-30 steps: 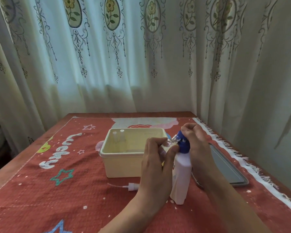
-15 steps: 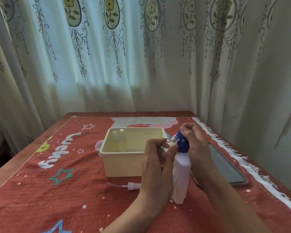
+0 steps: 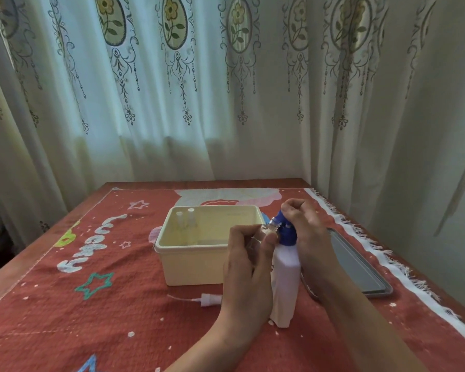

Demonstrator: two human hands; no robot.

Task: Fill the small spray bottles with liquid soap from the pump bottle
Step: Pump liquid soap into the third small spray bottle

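A white pump bottle [image 3: 285, 280] with a blue pump head [image 3: 287, 232] stands on the red cloth in front of me. My right hand [image 3: 304, 226] curls over the pump head from the right. My left hand [image 3: 249, 261] grips a small clear spray bottle [image 3: 266, 232], tilted so its open neck meets the pump nozzle. The loose white sprayer cap with its thin tube [image 3: 207, 300] lies on the cloth left of my left wrist. Two more small spray bottles [image 3: 185, 222] stand in the far left corner of the cream plastic tub [image 3: 193, 264].
A grey metal tray [image 3: 360, 267] lies on the right, partly behind my right forearm. The red patterned cloth [image 3: 91, 291] covers the wooden table, with a white fringe along its right edge. Curtains hang close behind the table and on the right.
Both hands and the bottles stay in nearly the same place; my right hand's fingers sit slightly higher on the pump head.
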